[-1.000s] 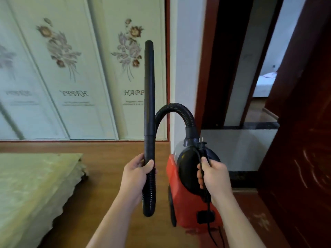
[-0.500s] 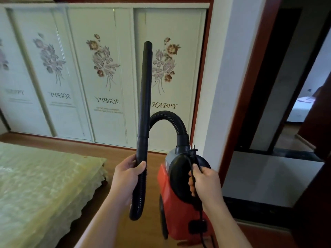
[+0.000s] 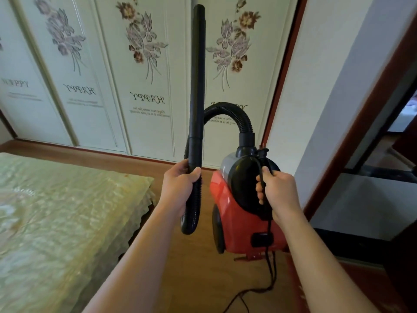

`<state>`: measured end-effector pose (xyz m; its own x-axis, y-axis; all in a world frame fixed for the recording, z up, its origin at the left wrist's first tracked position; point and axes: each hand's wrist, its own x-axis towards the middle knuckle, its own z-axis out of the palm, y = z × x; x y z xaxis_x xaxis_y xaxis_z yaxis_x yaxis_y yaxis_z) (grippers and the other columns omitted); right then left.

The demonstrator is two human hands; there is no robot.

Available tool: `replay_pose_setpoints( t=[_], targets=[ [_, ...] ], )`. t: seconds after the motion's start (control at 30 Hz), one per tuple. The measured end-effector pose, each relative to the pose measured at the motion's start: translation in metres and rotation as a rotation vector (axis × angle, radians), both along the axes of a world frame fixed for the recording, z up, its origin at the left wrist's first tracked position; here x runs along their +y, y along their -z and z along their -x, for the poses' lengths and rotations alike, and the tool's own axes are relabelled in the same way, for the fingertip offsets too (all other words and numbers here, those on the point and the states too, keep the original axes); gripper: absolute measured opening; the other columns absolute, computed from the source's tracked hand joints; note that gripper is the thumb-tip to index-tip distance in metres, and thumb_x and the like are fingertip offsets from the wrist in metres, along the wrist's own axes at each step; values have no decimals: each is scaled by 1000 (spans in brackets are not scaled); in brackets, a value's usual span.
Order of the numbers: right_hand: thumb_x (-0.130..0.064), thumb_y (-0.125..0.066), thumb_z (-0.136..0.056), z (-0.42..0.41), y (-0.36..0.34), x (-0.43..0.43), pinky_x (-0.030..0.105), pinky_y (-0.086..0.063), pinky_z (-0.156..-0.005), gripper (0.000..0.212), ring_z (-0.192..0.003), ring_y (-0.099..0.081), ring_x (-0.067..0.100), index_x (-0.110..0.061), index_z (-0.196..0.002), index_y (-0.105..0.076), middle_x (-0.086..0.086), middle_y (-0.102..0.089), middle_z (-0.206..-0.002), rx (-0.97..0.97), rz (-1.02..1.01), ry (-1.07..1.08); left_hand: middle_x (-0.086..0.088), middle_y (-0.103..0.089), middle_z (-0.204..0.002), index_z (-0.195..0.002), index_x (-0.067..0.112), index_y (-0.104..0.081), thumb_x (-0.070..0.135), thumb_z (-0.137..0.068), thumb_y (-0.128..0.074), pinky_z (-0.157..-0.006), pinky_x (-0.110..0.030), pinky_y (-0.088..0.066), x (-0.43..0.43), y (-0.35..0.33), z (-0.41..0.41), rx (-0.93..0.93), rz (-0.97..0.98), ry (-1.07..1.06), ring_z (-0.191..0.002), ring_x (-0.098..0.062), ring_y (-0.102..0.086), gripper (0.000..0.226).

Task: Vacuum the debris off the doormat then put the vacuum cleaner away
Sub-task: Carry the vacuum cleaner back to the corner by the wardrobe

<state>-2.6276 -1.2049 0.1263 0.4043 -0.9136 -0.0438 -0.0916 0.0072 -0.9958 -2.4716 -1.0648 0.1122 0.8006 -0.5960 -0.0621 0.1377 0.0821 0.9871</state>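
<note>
Carrying stage, I reckon: left hand (image 3: pixel 180 188) wrapped round the wand (image 3: pixel 197 86), right hand (image 3: pixel 277 190) clamped on the vacuum cleaner (image 3: pixel 243 213) handle and cord, lifted off the floor (image 3: pixel 180 279). No doormat visible; stowing remains.

floral wardrobe doors (image 3: pixel 144 75), wooden floor (image 3: pixel 185 279), bed (image 3: pixel 56 211)

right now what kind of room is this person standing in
Most likely a bedroom in a home. A bed with a pale green cover sits on the left, sliding wardrobe doors with flower prints line the wall ahead, and the floor is wood.
</note>
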Motion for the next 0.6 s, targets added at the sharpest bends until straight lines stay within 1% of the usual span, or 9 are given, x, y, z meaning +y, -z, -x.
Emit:
replay_pose_setpoints(
  t=[0.07,0.13,0.23,0.33,0.43,0.6],
  targets=[
    [-25,-51,-105,-26,3,-2,29,-40,-44,36,-44,-47,16,-7,-75,-63,2,-55,-53,5,-3,-13,-8,-67,-83,-107,22,-73,13,-98,-65,-83,-45,-54,3,5,-22,16,0,-9,-83,-26,-63,15],
    [-25,-51,-104,-51,6,-7,29,-40,-44,36,-44,-48,16,-8,-75,-63,2,-55,-52,8,-5,-26,-8,-68,-85,-105,23,-74,13,-99,-65,-88,-49,-56,3,8,-43,30,-17,-24,-84,-26,-64,15],
    [-25,-51,-104,-88,15,-19,29,-40,-44,37,-43,-48,16,-8,-74,-64,1,-55,-50,9,-8,-52,-7,-69,-85,-101,25,-76,12,-97,-65,-91,-52,-56,-2,16,-76,39,-38,-55,-86,-29,-65,17],
    [-25,-51,-104,-129,25,-37,29,-40,-45,36,-43,-48,15,-7,-75,-64,0,-56,-50,12,-20,-89,-7,-71,-86,-106,23,-73,10,-98,-64,-95,-55,-55,-13,24,-109,53,-61,-107,-86,-27,-67,18],
    [-27,-52,-104,-174,36,-61,30,-42,-45,36,-45,-50,16,-6,-79,-66,1,-58,-52,13,-37,-127,-6,-70,-85,-105,23,-72,7,-98,-63,-98,-55,-54,-33,30,-145,66,-63,-153,-86,-26,-67,20],
    [-28,-51,-104,-252,44,-113,29,-43,-44,37,-44,-51,14,-7,-78,-66,-1,-58,-51,23,-48,-207,-4,-72,-85,-112,22,-70,7,-99,-62,-100,-57,-54,-83,36,-214,81,-79,-229,-86,-25,-69,22]
  ],
)
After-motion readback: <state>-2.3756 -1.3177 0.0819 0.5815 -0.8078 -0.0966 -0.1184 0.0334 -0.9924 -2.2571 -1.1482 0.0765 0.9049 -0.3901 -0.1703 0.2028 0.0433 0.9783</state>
